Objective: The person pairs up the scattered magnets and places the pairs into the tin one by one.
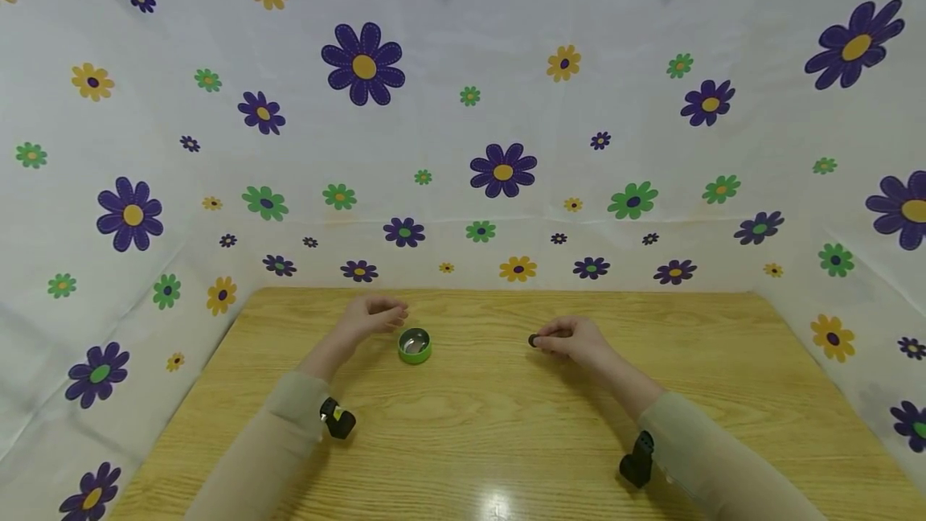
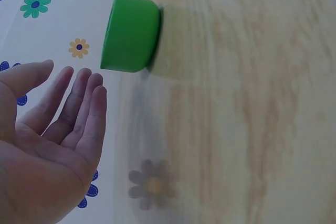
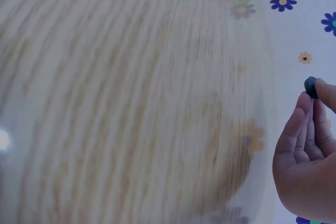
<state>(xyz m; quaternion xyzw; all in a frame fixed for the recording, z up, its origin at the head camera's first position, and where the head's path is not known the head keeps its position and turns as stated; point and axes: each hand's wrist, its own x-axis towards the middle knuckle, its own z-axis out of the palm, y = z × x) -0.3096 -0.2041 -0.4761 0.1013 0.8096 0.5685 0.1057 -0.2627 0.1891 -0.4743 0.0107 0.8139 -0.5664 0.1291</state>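
A small green bowl (image 1: 415, 346) with a metallic inside stands on the table, left of the middle. My left hand (image 1: 376, 315) hovers just behind and left of it, fingers relaxed and holding nothing. In the left wrist view that hand (image 2: 63, 124) is palm up, its fingertips close to the green wall of the bowl (image 2: 130, 33). Over the table to the right, my right hand (image 1: 571, 338) pinches a small dark round piece (image 1: 533, 340) between thumb and fingertips. The right wrist view shows the dark piece (image 3: 311, 87) at the tips of the fingers.
The wooden table (image 1: 463, 424) has a light grain and a shiny surface. A white cloth (image 1: 434, 127) printed with purple, yellow and green flowers hangs behind it and at both sides. Black wrist cameras sit on both sleeves (image 1: 289, 424).
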